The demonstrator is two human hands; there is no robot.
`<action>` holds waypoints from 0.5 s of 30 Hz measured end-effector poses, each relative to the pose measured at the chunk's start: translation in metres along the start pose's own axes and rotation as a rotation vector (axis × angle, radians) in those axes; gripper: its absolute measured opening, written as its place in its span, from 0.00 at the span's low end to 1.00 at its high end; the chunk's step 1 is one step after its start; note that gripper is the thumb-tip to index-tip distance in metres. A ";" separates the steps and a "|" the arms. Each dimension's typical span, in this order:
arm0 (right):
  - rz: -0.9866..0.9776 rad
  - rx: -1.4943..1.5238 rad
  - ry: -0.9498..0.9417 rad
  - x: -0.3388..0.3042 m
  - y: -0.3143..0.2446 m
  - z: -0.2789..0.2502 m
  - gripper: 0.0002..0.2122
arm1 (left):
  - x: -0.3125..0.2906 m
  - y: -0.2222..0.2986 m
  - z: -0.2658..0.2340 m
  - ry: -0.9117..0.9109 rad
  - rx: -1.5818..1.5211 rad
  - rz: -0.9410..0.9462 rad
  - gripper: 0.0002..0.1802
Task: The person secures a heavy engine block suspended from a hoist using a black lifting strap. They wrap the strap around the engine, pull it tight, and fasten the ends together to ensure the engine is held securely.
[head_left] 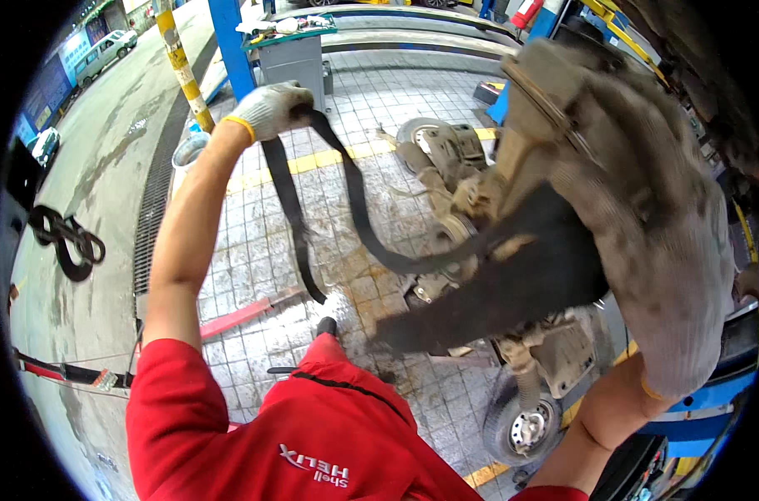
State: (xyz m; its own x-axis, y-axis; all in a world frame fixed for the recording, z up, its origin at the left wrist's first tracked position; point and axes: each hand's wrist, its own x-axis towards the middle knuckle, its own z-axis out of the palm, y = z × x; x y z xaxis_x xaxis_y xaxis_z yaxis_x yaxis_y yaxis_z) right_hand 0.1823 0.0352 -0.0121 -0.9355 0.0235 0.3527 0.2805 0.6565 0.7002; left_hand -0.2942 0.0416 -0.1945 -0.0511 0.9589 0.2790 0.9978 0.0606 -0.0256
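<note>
My left hand (271, 110), in a white knit glove with a yellow cuff, is raised at the upper left. Its fingers are closed on a long black strap (354, 196); one length hangs down toward the floor, and another sags across to the right. My right hand (659, 225), in a dirt-stained glove, looms large and blurred close to the camera. The strap widens into a dark band (505, 288) that runs under this hand, which appears closed round it; the fingertips are partly hidden.
Beyond the strap, a dirty axle assembly (455, 159) and a wheel (523, 422) lie on the tiled floor. A grey tool cabinet (292, 71) stands by a blue post (232, 50). At left hangs a dark hook (70, 242); a red bar (242, 316) lies low. A vehicle underside (705, 50) is overhead right.
</note>
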 end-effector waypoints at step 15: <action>0.406 0.342 -0.438 0.038 -0.017 0.020 0.18 | 0.143 -0.109 0.011 0.274 -0.877 -0.025 0.22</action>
State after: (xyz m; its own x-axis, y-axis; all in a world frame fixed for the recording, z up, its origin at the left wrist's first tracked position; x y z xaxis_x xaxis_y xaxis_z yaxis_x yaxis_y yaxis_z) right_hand 0.1374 0.0404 -0.0228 -0.7913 0.5734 0.2124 0.6112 0.7304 0.3050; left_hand -0.4106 0.1754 -0.1620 -0.1734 0.8539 0.4907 0.6762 -0.2590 0.6897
